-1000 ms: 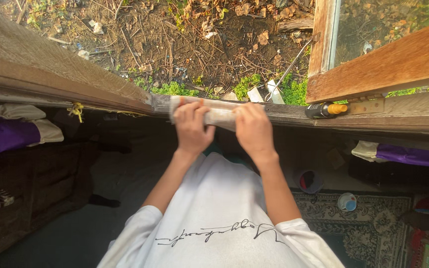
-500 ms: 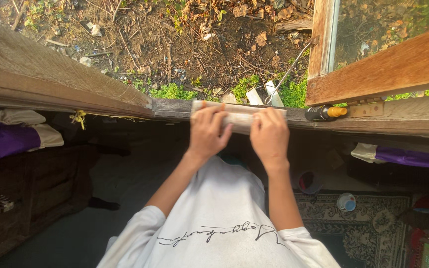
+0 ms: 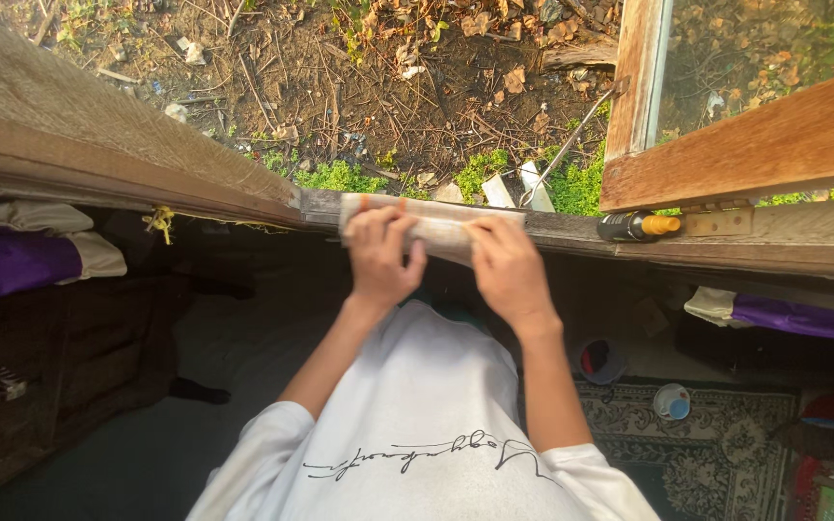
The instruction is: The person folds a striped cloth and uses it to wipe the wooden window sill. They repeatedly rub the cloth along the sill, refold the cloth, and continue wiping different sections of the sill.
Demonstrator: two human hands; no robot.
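A folded pale sheet, like sandpaper or cloth (image 3: 436, 224), lies flat on the weathered wooden window sill (image 3: 562, 230). My left hand (image 3: 381, 253) presses on its left half with fingers spread over it. My right hand (image 3: 506, 268) presses on its right half. Both arms reach forward from my white shirt. The sheet's middle shows between the two hands.
A dark bottle with a yellow cap (image 3: 635, 227) lies on the sill to the right. An open wooden window sash (image 3: 736, 145) hangs above it. Purple-and-white cloth (image 3: 12, 259) sits at left. Below right lie a patterned rug (image 3: 716, 444) and a small cup (image 3: 672, 400). Outside is leaf-strewn dirt.
Both hands slid the sheet right along the sill half a second ago, then back left to about where it started.
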